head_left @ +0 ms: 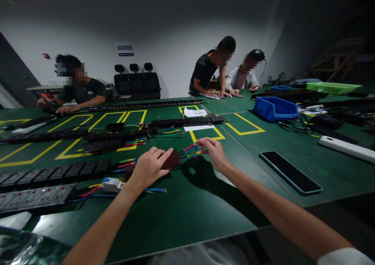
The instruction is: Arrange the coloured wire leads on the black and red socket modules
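My left hand (150, 165) is closed over a dark red socket strip (172, 160), holding it just above the green table. Coloured wires (189, 151) in red, blue, green and yellow come out of the strip's right end. The fingers of my right hand (213, 152) are pinched round the ends of these wires. Left of my left hand lie black socket strips (58, 175) with loose wire ends. A small white and blue circuit breaker (112, 184) sits on wires beside my left forearm. Blue wires with ring terminals (158, 190) lie below my left hand.
A phone (290, 172) lies to the right on the green table (216, 214), near a white bar (345, 147). Farther back are a blue bin (275, 108) and a green tray (334, 87). Three people work across the table. Clear plastic (17, 241) is at the lower left.
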`<state>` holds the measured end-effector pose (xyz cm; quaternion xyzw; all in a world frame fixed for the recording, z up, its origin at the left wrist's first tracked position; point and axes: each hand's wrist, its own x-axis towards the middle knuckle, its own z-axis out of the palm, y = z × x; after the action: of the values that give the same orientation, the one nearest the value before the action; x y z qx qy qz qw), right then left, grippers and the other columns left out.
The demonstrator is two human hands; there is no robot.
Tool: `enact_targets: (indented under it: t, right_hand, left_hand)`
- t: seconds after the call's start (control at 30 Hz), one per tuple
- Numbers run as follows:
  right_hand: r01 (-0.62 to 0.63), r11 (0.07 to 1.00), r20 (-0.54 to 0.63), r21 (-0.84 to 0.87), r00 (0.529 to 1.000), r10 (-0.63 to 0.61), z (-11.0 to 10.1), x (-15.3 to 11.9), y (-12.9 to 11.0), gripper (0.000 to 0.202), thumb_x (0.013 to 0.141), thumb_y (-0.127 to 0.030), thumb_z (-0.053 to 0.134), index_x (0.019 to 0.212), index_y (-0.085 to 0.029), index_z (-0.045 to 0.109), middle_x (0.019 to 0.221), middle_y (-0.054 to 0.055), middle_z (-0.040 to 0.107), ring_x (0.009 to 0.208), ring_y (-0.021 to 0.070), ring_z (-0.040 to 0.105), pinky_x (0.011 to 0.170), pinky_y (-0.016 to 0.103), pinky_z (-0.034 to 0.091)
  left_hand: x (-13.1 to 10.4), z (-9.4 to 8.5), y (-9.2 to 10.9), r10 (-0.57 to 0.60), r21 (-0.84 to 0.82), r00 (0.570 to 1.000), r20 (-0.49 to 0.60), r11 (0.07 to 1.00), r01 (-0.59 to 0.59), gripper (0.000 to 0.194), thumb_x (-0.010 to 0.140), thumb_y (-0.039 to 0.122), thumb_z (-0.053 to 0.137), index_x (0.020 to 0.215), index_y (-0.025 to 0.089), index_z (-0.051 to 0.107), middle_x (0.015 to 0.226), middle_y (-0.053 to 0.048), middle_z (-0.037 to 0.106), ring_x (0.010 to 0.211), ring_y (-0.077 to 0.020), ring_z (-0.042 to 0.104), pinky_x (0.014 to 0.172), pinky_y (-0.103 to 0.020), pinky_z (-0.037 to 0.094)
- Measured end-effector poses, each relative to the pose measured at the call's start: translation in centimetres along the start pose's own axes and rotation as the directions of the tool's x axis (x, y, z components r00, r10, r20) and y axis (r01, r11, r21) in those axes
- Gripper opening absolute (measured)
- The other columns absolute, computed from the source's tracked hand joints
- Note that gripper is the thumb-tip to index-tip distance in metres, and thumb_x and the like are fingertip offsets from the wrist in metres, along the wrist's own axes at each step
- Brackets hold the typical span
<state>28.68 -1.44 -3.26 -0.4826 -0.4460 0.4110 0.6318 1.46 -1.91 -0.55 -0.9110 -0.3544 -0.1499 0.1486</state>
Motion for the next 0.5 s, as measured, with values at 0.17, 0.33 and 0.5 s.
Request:
enact_targets:
  t: [0.17, 0.33, 0.5]
  right_hand:
    - [0.213, 0.975, 0.026, -0.06, 0.977, -0.212, -0.26, -0.03, 0.17, 0.022, 0.081, -0.042, 0.069, 0.073, -0.024, 0.078, 0.08, 0.005, 0.074, 0.079, 0.0207, 0.064, 0.071, 0.032, 0.05]
    - [0.253, 0.965, 0.075, -0.069, 0.966, -0.248, -0.41, 0.0, -0.04, 0.022, 0.083, -0.044, 0.07, 0.076, -0.025, 0.08, 0.083, 0.004, 0.074, 0.081, 0.0209, 0.063, 0.074, 0.033, 0.051]
    - [0.003, 0.996, 0.075, 0.089, 0.997, -0.01, -0.51, 0.86, 0.49, 0.027, 0.069, -0.048, 0.081, 0.076, -0.023, 0.076, 0.078, 0.002, 0.071, 0.065, 0.0145, 0.059, 0.058, 0.026, 0.049]
  left_hand:
    - [0.07, -0.07, 0.02, -0.008, 0.016, 1.0, 0.003, 1.0, 0.008, 0.08, 0.077, 0.028, 0.086, 0.148, 0.019, 0.049, 0.116, -0.011, 0.069, 0.103, -0.0279, 0.058, 0.082, -0.037, 0.051]
    - [0.12, -0.25, 0.05, -0.011, 0.021, 1.0, 0.011, 1.0, 0.01, 0.08, 0.077, 0.028, 0.086, 0.147, 0.016, 0.049, 0.116, -0.011, 0.069, 0.103, -0.0282, 0.058, 0.083, -0.038, 0.051]
    - [0.07, -0.16, 0.11, 0.009, 0.005, 1.0, -0.01, 1.0, -0.009, 0.078, 0.079, 0.029, 0.084, 0.148, 0.018, 0.049, 0.117, -0.012, 0.068, 0.104, -0.0285, 0.058, 0.085, -0.039, 0.051]
